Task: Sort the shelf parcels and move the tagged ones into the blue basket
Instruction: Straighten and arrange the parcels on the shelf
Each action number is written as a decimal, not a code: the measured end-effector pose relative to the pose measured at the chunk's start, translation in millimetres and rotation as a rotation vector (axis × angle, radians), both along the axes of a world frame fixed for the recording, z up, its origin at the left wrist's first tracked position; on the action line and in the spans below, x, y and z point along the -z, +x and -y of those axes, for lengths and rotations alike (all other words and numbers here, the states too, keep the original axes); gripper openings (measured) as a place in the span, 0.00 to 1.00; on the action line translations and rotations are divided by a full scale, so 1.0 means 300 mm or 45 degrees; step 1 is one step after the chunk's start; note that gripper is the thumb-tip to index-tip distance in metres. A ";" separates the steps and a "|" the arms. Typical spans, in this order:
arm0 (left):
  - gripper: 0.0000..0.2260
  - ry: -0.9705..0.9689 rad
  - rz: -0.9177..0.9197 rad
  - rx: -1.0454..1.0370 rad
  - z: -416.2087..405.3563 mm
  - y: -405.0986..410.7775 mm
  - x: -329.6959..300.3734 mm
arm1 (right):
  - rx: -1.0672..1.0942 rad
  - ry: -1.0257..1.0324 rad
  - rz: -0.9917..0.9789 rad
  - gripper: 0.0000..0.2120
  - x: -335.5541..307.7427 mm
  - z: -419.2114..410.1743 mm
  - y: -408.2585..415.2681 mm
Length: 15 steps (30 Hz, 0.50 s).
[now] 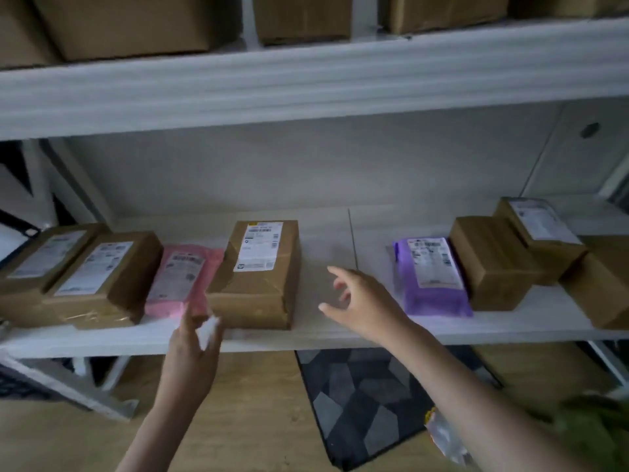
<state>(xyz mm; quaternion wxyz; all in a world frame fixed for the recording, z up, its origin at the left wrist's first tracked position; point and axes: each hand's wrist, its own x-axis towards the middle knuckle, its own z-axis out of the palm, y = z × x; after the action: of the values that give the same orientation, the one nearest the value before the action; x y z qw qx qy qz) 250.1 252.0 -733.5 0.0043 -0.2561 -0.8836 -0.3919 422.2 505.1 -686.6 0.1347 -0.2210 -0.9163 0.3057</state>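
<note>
- Right now my right hand [360, 301] hovers over the bare strip of shelf [326, 240] between the middle brown box [258, 277] and the purple mailer [432, 277], fingers spread and loose, holding nothing.
- My left hand [195, 338] is at the shelf's front edge, just below the near corner of the pink mailer [180, 277]; something small and white [208, 330] sits at its fingertips, and I judge it pinched there, though blur keeps me from being sure.
- Of the two hands, the right is nearer the brown box and the purple mailer; the box lies to its left, the mailer to its right, neither touched.
- Both run their long axis front to back on the shelf, labels face up, so a grip from the near end looks simplest to me.
- Further left stand two more labelled brown boxes [102, 277], touching; at the far right a cluster of brown boxes [493, 260], one carrying a label.
- No blue basket shows anywhere in view, so I cannot say what it holds.
- Cardboard boxes [129, 22] fill the upper shelf; a grey patterned mat [367, 396] lies on the floor below.
</note>
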 end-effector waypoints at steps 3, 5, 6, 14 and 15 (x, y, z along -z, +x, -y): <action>0.21 0.193 -0.163 -0.141 -0.035 0.154 -0.015 | 0.138 0.114 -0.383 0.22 0.031 -0.112 0.208; 0.19 0.255 -0.256 -0.104 -0.109 0.258 -0.034 | 0.261 0.223 -0.506 0.18 0.078 -0.190 0.332; 0.18 0.260 -0.271 -0.038 -0.162 0.307 -0.046 | 0.321 0.268 -0.519 0.18 0.101 -0.225 0.386; 0.38 -0.040 0.007 0.490 -0.699 0.561 -0.086 | 0.341 0.176 -0.207 0.18 0.126 -0.328 0.588; 0.42 -0.094 0.066 0.486 -0.749 0.558 -0.074 | 0.325 0.140 -0.200 0.17 0.129 -0.337 0.587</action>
<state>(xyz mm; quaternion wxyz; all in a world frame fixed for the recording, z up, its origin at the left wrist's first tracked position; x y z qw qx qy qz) 417.4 476.6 -711.3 -0.1024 -0.4088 -0.8326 -0.3595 598.4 606.1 -725.4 0.2556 -0.3035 -0.8827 0.2517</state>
